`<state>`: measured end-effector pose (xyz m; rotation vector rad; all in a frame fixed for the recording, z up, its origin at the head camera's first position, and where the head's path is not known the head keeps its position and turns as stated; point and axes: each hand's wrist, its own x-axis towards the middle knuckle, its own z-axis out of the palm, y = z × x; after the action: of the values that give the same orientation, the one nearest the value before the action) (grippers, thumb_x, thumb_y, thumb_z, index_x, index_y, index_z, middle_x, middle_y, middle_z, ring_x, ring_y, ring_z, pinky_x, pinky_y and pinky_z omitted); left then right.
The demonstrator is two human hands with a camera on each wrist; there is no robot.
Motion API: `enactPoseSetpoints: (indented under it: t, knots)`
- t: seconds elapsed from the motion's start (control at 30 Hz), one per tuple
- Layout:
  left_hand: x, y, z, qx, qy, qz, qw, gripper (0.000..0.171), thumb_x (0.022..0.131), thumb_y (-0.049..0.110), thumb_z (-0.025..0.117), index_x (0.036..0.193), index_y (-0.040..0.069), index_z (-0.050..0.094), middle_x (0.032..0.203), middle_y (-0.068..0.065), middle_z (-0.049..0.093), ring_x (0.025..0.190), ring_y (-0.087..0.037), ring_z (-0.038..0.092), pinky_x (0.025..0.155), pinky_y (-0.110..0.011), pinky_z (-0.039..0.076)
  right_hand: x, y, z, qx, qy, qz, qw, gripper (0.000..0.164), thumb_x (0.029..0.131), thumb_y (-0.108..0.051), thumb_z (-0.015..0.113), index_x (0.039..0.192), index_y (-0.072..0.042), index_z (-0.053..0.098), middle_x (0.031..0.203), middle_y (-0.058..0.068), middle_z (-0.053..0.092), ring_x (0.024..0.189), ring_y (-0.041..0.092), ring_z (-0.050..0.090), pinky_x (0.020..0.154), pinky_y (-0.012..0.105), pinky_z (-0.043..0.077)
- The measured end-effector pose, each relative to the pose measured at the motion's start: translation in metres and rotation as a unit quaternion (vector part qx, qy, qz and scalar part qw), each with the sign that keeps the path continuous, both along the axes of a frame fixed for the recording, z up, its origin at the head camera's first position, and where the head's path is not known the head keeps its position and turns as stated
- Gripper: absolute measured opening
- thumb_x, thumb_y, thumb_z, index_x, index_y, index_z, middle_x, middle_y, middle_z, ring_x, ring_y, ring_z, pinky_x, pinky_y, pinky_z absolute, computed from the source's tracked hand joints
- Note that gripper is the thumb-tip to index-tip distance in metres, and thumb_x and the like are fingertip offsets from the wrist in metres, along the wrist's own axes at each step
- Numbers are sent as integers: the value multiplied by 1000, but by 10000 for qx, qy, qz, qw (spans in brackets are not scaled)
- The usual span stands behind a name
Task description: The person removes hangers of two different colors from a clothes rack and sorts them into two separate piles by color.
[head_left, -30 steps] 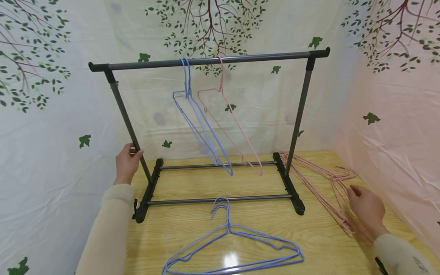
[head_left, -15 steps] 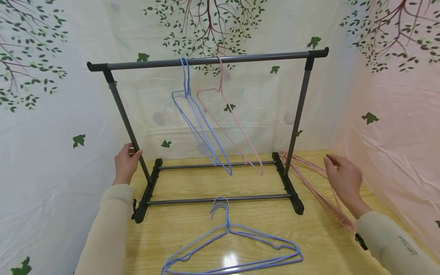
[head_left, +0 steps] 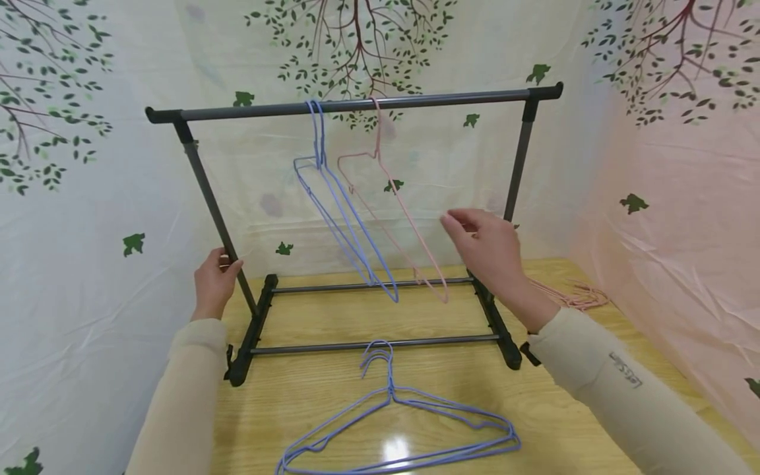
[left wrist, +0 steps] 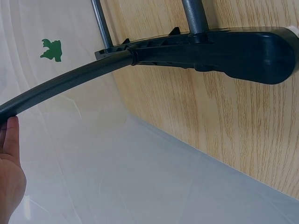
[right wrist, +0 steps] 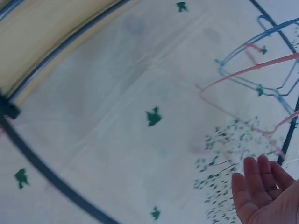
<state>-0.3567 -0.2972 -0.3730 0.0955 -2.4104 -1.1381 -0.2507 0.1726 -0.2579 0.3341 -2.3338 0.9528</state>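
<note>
A black clothes rack stands on the wooden table. My left hand grips its left post low down, thumb in front; the left wrist view shows fingers against the tube. My right hand is raised in front of the right post, holding nothing, fingers loosely bent in the right wrist view. Just left of it hangs a pink wire hanger from the top bar. Two blue hangers hang farther left on the bar.
Several blue hangers lie stacked on the table before the rack, their hooks overlapping its front rail. Pink hangers lie at the right, partly hidden by my right arm. Leaf-printed sheets surround the table.
My right hand has lifted off from beside the pink hangers at the right and moved left and up, toward the hanging pink one. The left hand keeps its grip on the post.
</note>
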Motion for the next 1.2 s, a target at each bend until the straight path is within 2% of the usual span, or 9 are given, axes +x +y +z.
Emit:
enactPoseSetpoints:
  t: [0.13, 0.27, 0.43, 0.7, 0.87, 1.07, 1.2]
  knots:
    - [1, 0, 1, 32, -2, -2, 10000, 41, 104, 20, 53, 137, -4, 49, 126, -31, 58, 115, -45, 58, 93, -56, 49, -3, -25, 13, 121, -456, 21, 9989, 52, 97, -49, 59, 130, -9, 66, 117, 9, 70, 102, 25, 68, 84, 46, 53]
    - [1, 1, 2, 63, -43, -8, 10000, 41, 104, 21, 53, 136, -5, 49, 127, -31, 57, 116, -45, 58, 93, -55, 49, -7, -38, 15, 54, -742, -31, 9972, 50, 95, -46, 65, 131, -11, 65, 113, 5, 71, 101, 22, 69, 81, 43, 54]
    - [0, 0, 0, 171, -113, 72, 9998, 42, 104, 22, 54, 136, -4, 51, 127, -29, 58, 116, -43, 58, 94, -54, 49, -10, -44, 13, 1, -630, -60, 9980, 37, 96, -36, 67, 123, -11, 71, 103, 5, 73, 92, 21, 69, 73, 41, 53]
    - [-2, -1, -1, 590, -327, 223, 9975, 40, 103, 26, 56, 130, -4, 56, 128, -24, 59, 116, -39, 58, 96, -50, 47, -16, -44, 7, -248, -548, -14, 9982, 28, 100, -28, 61, 113, -8, 75, 95, 6, 75, 84, 20, 69, 72, 40, 53]
    - [-3, -1, 0, 654, -376, 222, 9969, 40, 103, 27, 56, 130, -3, 56, 128, -23, 59, 116, -38, 58, 96, -48, 47, -19, -43, 2, -473, -263, -115, 9985, 26, 101, -25, 59, 109, -7, 76, 88, 6, 74, 78, 19, 69, 71, 38, 52]
    - [-4, -2, 0, 670, -414, 213, 9967, 41, 103, 27, 55, 131, -3, 56, 128, -23, 59, 116, -37, 58, 95, -48, 47, -21, -37, -3, -847, 461, -183, 9952, 23, 99, -22, 62, 102, -6, 78, 82, 6, 74, 71, 18, 67, 63, 32, 49]
    - [-4, -2, 1, 655, -407, 191, 9968, 41, 103, 27, 55, 131, -3, 56, 128, -23, 59, 116, -38, 58, 95, -48, 47, -21, -26, -11, -873, 916, -259, 9916, 23, 99, -21, 62, 101, -5, 78, 80, 6, 73, 69, 17, 66, 61, 28, 47]
